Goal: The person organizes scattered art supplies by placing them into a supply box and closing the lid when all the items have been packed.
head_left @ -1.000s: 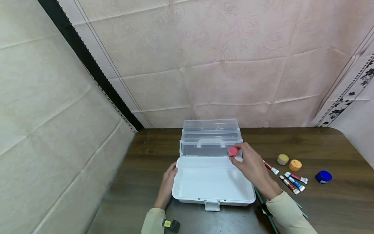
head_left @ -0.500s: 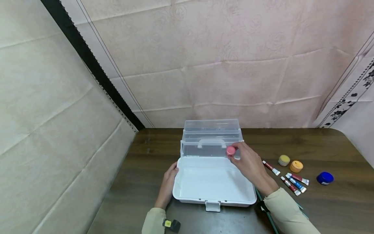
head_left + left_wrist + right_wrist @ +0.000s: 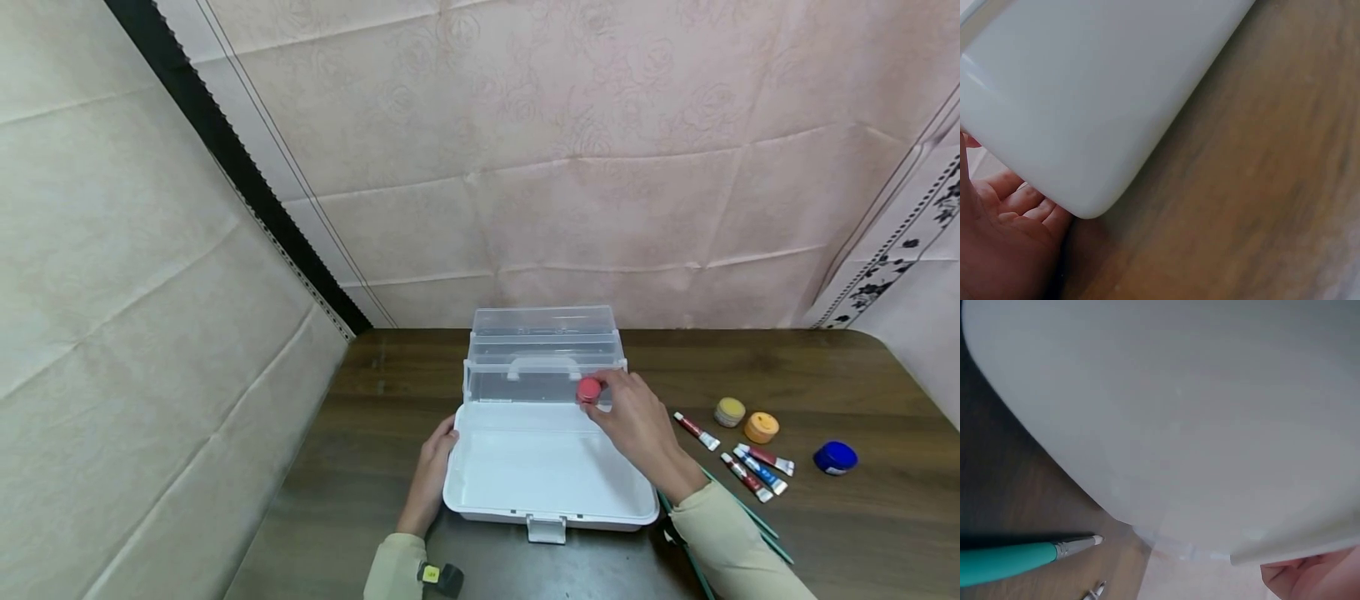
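A white plastic storage box (image 3: 495,514) stands on the table with its clear lid (image 3: 543,321) raised at the back. The left hand (image 3: 432,467) grips the box's left side, and the left wrist view shows its curled fingers (image 3: 1022,199) reaching round a corner. Over the rear right part of the box, the right hand (image 3: 637,421) pinches a small paint jar with a red lid (image 3: 588,390) between thumb and fingertips. In the right wrist view the box's side wall (image 3: 1166,425) hides most of that hand, and the jar is out of sight.
Right of the box lie several paint tubes (image 3: 760,471), a yellow-lidded jar (image 3: 729,411), an orange jar (image 3: 761,427) and a blue jar (image 3: 836,457). Green-handled paintbrushes (image 3: 1010,561) lie close along the box's right side, partly under the right forearm. Cloth-covered walls (image 3: 585,167) rise behind the table.
The right hand has carried the red-lidded jar slightly left over the back of the box. More of the green brushes shows beside the right forearm. The left hand stays on the box.
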Available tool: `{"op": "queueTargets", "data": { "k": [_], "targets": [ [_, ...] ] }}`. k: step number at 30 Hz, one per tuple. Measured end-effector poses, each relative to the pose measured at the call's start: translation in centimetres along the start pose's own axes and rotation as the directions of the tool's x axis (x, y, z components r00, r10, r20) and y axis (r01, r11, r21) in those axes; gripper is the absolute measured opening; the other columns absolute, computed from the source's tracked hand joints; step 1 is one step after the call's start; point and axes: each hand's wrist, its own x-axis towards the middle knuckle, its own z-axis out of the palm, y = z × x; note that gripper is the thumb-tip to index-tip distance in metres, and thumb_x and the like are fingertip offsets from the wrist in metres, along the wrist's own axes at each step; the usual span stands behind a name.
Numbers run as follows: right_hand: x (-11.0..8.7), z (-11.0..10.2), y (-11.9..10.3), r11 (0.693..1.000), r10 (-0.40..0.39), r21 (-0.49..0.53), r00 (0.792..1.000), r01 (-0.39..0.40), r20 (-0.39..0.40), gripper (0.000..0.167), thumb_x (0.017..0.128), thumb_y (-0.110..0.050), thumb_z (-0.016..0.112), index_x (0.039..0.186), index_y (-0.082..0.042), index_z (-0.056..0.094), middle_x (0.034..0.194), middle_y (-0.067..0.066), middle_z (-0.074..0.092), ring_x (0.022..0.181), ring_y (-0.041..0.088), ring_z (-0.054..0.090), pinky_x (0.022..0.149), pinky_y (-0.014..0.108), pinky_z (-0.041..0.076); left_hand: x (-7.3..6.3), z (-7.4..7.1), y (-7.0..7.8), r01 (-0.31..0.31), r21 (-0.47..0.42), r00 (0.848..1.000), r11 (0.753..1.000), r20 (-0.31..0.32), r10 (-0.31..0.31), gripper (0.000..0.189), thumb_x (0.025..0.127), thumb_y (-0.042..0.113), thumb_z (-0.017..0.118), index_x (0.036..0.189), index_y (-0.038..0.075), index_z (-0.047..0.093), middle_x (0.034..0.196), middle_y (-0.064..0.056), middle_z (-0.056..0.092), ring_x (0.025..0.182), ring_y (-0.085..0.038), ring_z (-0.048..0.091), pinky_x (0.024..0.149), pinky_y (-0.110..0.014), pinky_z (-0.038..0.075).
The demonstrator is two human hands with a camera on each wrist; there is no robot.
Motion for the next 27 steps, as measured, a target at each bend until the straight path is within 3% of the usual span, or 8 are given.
{"op": "queueTargets", "data": {
  "k": [8, 27],
  "targets": [
    [-0.02, 0.25, -0.2, 1.0, 0.02, -0.016, 1.0, -0.02, -0.015, 0.047, 0.082, -0.015, 0.092, 0.122, 0.0, 0.072, 0.113, 0.017, 0.074, 0.095, 0.03, 0.061, 0.073, 0.048, 0.058, -0.15, 0.01, 0.05, 0.003, 0.007, 1.0, 1.0, -0.001, -0.003, 0.05, 0.114, 0.022, 0.038, 0.158, -0.001, 0.043, 0.16, -0.021, 0.047, 0.15, -0.037, 0.041, 0.123, -0.059, 0.029],
    [0.14, 0.32, -0.77, 0.995, 0.063, -0.079, 0.997, -0.065, -0.038, 0.044, 0.081, -0.017, 0.093, 0.118, -0.003, 0.075, 0.107, 0.016, 0.076, 0.083, 0.03, 0.058, 0.052, 0.041, 0.052, 0.07, 0.0, -0.05, 0.021, 0.001, 1.0, 1.0, -0.009, -0.021, 0.05, 0.113, 0.021, 0.039, 0.158, 0.0, 0.044, 0.161, -0.02, 0.047, 0.151, -0.037, 0.039, 0.124, -0.059, 0.027]
  ]
}}
